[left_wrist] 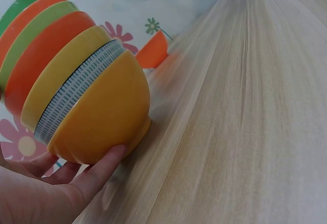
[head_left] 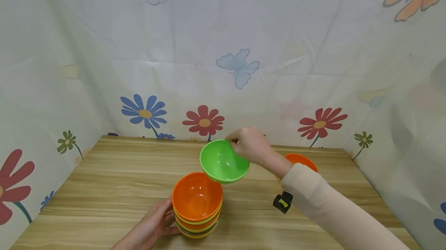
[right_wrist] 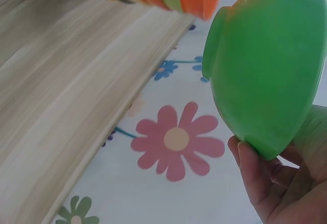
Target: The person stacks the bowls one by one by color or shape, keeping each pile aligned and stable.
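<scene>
In the head view, my right hand (head_left: pixel 251 145) pinches the rim of a green bowl (head_left: pixel 223 163), tilted and raised just behind and right of a bowl stack. An orange bowl (head_left: pixel 196 197) tops that stack. My left hand (head_left: pixel 153 223) holds the stack low on its left side, fingers behind and thumb in front. The left wrist view shows a yellow bowl (left_wrist: pixel 110 112) at the bottom, with a patterned bowl (left_wrist: pixel 76 91) and several coloured ones nested above. Seen from the right wrist, the green bowl (right_wrist: pixel 271 71) hangs apart from the stack.
Another orange bowl (head_left: pixel 302 160) stands at the back right of the wooden table (head_left: pixel 115 188), partly hidden by the right forearm. A small black device (head_left: pixel 283 202) shows beside the right sleeve. Flower-printed cloth (head_left: pixel 195 68) walls the table's back and sides.
</scene>
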Demonstrator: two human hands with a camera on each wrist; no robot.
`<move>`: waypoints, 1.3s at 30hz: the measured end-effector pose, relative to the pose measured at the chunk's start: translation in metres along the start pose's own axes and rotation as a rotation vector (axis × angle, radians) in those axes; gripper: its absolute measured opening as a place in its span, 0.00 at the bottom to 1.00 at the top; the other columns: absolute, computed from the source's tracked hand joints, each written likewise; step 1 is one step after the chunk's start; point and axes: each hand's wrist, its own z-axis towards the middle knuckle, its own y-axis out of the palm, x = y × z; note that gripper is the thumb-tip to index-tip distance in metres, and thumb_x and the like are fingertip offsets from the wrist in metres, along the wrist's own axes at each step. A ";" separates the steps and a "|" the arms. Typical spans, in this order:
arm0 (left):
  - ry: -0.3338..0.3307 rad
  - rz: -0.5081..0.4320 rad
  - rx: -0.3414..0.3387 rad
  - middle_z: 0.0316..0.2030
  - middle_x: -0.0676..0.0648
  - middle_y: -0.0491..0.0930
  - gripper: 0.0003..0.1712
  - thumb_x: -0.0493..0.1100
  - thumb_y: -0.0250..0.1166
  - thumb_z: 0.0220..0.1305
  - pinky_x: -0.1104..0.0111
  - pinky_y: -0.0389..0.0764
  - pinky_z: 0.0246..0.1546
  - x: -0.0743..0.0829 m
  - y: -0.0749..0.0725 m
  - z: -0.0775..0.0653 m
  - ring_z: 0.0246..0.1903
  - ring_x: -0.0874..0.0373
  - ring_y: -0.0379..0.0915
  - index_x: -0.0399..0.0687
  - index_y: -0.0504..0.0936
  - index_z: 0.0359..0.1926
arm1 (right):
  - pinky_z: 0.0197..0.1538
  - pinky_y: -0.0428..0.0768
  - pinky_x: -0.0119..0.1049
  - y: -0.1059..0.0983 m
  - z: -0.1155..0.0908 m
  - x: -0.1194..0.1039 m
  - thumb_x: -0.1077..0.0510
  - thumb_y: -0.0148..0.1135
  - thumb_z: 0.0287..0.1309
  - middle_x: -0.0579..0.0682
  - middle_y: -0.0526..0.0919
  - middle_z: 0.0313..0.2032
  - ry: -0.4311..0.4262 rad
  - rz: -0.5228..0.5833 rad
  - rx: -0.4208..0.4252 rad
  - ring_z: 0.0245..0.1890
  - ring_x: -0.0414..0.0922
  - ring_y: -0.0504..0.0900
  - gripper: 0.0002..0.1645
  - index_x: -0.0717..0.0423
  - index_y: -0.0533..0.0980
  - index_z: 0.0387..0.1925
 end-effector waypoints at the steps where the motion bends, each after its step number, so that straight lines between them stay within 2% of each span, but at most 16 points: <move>1: 0.003 -0.001 -0.002 0.65 0.47 0.62 0.36 0.60 0.44 0.68 0.46 0.71 0.51 0.000 0.000 0.000 0.58 0.59 0.64 0.41 0.58 0.67 | 0.24 0.74 0.23 0.001 0.000 -0.002 0.67 0.58 0.51 0.50 0.85 0.31 -0.008 0.004 0.000 0.25 0.41 0.77 0.12 0.56 0.84 0.36; 10: 0.036 -0.015 -0.016 0.64 0.49 0.64 0.32 0.58 0.43 0.70 0.46 0.71 0.51 -0.003 -0.001 0.001 0.58 0.61 0.65 0.43 0.58 0.67 | 0.23 0.73 0.20 0.002 -0.001 -0.024 0.68 0.58 0.51 0.49 0.85 0.28 -0.049 0.059 -0.029 0.23 0.39 0.76 0.12 0.57 0.84 0.35; 13: 0.046 -0.019 -0.028 0.62 0.53 0.67 0.29 0.57 0.43 0.71 0.46 0.71 0.51 -0.004 -0.001 0.000 0.57 0.62 0.66 0.46 0.62 0.65 | 0.22 0.72 0.20 0.005 -0.002 -0.030 0.68 0.59 0.51 0.49 0.84 0.26 -0.082 0.059 -0.027 0.22 0.38 0.75 0.11 0.57 0.84 0.33; 17: 0.051 -0.007 -0.056 0.61 0.55 0.67 0.30 0.57 0.41 0.71 0.46 0.70 0.52 -0.003 -0.001 0.000 0.57 0.62 0.65 0.46 0.62 0.65 | 0.22 0.71 0.20 0.011 -0.004 -0.037 0.69 0.59 0.50 0.48 0.83 0.25 -0.123 0.070 -0.033 0.20 0.37 0.74 0.11 0.57 0.84 0.33; 20: 0.048 0.011 -0.046 0.65 0.50 0.63 0.33 0.58 0.41 0.71 0.45 0.70 0.52 -0.002 -0.001 0.000 0.59 0.59 0.64 0.42 0.58 0.67 | 0.22 0.71 0.20 0.016 -0.006 -0.040 0.69 0.59 0.49 0.48 0.84 0.25 -0.147 0.080 -0.034 0.20 0.37 0.75 0.11 0.57 0.84 0.32; 24: 0.042 0.026 0.003 0.68 0.40 0.53 0.35 0.59 0.42 0.70 0.45 0.70 0.52 -0.002 0.001 0.001 0.62 0.52 0.59 0.39 0.55 0.68 | 0.22 0.71 0.21 0.023 -0.008 -0.043 0.69 0.59 0.49 0.48 0.85 0.26 -0.142 0.090 -0.044 0.21 0.38 0.77 0.11 0.56 0.85 0.31; 27: 0.036 0.032 0.024 0.69 0.38 0.49 0.37 0.59 0.42 0.70 0.45 0.71 0.51 -0.002 0.002 0.002 0.64 0.49 0.57 0.38 0.54 0.68 | 0.22 0.71 0.22 0.028 -0.009 -0.044 0.69 0.59 0.48 0.48 0.85 0.26 -0.133 0.100 -0.056 0.22 0.38 0.77 0.12 0.56 0.85 0.31; 35: 0.044 0.015 0.015 0.68 0.41 0.55 0.36 0.58 0.42 0.70 0.44 0.70 0.52 -0.003 0.001 0.001 0.59 0.57 0.63 0.37 0.54 0.68 | 0.24 0.72 0.22 0.040 -0.012 -0.046 0.69 0.59 0.47 0.47 0.85 0.26 -0.152 0.097 -0.024 0.23 0.37 0.78 0.12 0.56 0.85 0.30; 39: 0.049 0.017 0.009 0.67 0.41 0.56 0.35 0.57 0.42 0.71 0.44 0.70 0.52 -0.004 0.001 0.001 0.59 0.58 0.63 0.37 0.53 0.68 | 0.23 0.71 0.22 0.044 -0.013 -0.047 0.69 0.58 0.47 0.47 0.85 0.26 -0.150 0.103 -0.007 0.23 0.37 0.78 0.12 0.55 0.85 0.30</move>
